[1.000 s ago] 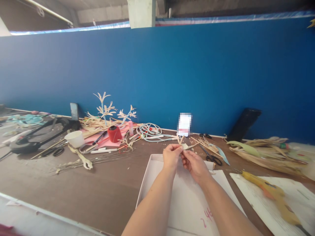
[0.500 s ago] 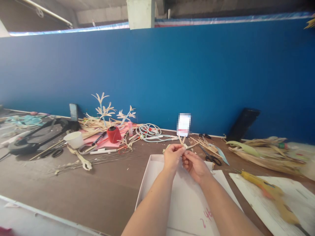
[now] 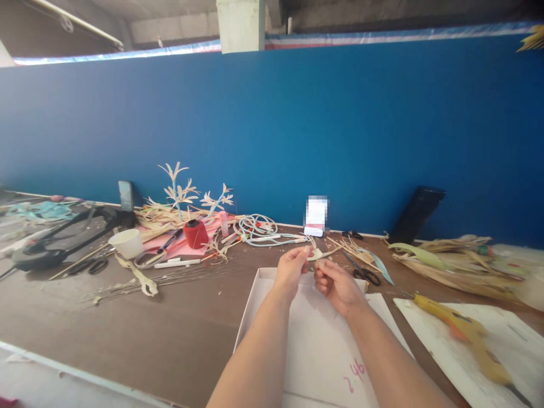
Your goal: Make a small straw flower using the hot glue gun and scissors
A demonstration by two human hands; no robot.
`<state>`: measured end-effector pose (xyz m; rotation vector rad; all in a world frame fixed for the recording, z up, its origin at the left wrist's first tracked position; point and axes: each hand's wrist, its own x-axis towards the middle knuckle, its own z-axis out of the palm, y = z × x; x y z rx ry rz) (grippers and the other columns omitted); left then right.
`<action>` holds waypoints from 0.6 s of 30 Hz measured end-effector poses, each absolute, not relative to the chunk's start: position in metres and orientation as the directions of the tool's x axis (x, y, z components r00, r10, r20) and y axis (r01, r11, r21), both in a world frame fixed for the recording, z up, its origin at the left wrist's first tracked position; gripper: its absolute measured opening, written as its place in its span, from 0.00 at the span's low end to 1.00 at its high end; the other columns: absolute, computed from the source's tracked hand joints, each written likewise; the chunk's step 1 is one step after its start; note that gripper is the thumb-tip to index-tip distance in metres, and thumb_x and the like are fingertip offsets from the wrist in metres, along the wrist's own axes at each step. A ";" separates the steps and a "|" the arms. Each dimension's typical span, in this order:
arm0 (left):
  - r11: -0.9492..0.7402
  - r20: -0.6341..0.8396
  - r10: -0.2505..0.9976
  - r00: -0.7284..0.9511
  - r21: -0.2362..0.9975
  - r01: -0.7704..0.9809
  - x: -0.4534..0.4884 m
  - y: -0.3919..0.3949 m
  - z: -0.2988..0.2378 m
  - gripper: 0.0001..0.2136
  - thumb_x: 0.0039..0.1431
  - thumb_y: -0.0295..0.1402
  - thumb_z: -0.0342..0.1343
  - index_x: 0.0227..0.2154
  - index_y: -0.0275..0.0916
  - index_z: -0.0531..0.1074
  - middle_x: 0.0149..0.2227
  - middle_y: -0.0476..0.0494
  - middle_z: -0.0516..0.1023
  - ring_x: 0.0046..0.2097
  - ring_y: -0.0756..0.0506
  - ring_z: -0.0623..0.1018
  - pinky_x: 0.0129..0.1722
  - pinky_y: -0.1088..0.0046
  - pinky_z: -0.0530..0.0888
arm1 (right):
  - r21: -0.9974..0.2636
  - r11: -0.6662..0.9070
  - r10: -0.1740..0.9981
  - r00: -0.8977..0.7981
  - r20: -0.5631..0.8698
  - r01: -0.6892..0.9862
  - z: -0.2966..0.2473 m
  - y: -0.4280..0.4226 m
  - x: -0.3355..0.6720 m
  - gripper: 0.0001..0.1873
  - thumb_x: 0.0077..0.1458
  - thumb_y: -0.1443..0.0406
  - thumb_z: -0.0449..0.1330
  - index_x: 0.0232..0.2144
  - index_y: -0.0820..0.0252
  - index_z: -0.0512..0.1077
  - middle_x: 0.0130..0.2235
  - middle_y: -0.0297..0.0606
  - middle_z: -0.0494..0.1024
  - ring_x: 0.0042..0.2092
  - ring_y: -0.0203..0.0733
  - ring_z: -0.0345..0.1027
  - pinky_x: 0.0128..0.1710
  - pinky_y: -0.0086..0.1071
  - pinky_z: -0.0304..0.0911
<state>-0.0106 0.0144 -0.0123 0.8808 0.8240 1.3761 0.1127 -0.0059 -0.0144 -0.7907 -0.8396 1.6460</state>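
Note:
Over the far end of a white cardboard box lid, my two hands are close together. A small pale flower-like piece of husk strips, with narrow petals spreading out, sits upright between them. My right hand is closed, pinching this husk flower from below by thumb and forefinger. My left hand is closed at its left side, thumb and forefinger pressed together by the petals. Whatever lies between those left fingertips is too small to make out.
Behind the hands a lit phone leans on the blue partition. Black scissors and thin sticks lie to the right, with a yellow glue gun on paper. Leftward are a red thread spool, a white cup and husk-flower stems.
My left hand has shifted slightly left, away from the centre of the husk flower, uncovering it. My right hand stays nearly in place, still pinching it.

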 end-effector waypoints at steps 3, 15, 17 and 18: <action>0.006 0.028 0.998 0.065 0.884 -0.467 -0.010 0.015 -0.014 0.17 0.43 0.42 0.63 0.35 0.36 0.78 0.35 0.42 0.76 0.29 0.53 0.69 0.27 0.78 0.63 | -0.861 -0.175 0.977 -0.194 -0.090 -0.478 -0.014 -0.006 0.111 0.10 0.41 0.63 0.67 0.24 0.62 0.71 0.21 0.29 0.63 0.21 0.26 0.51 0.18 0.22 0.47; 0.079 0.045 0.982 0.182 0.782 -0.619 -0.009 0.011 -0.010 0.16 0.43 0.38 0.64 0.35 0.32 0.77 0.27 0.45 0.73 0.26 0.55 0.68 0.29 0.77 0.65 | -0.854 -0.185 0.972 -0.220 -0.085 -0.486 -0.015 -0.007 0.110 0.10 0.41 0.63 0.67 0.24 0.61 0.70 0.22 0.30 0.64 0.20 0.26 0.51 0.18 0.22 0.46; 0.094 0.051 0.978 0.201 0.753 -0.651 -0.009 0.010 -0.009 0.16 0.43 0.37 0.65 0.34 0.32 0.77 0.26 0.46 0.72 0.26 0.55 0.68 0.28 0.78 0.65 | -0.840 -0.196 0.967 -0.242 -0.080 -0.506 -0.014 -0.007 0.110 0.10 0.42 0.63 0.67 0.24 0.62 0.70 0.22 0.30 0.64 0.20 0.26 0.51 0.18 0.22 0.46; 0.101 0.054 0.976 0.209 0.743 -0.661 -0.009 0.010 -0.009 0.16 0.43 0.37 0.65 0.34 0.32 0.77 0.26 0.47 0.72 0.26 0.55 0.68 0.28 0.79 0.65 | -0.833 -0.202 0.965 -0.251 -0.079 -0.515 -0.014 -0.007 0.111 0.10 0.43 0.63 0.66 0.24 0.62 0.70 0.22 0.29 0.64 0.20 0.26 0.50 0.18 0.22 0.46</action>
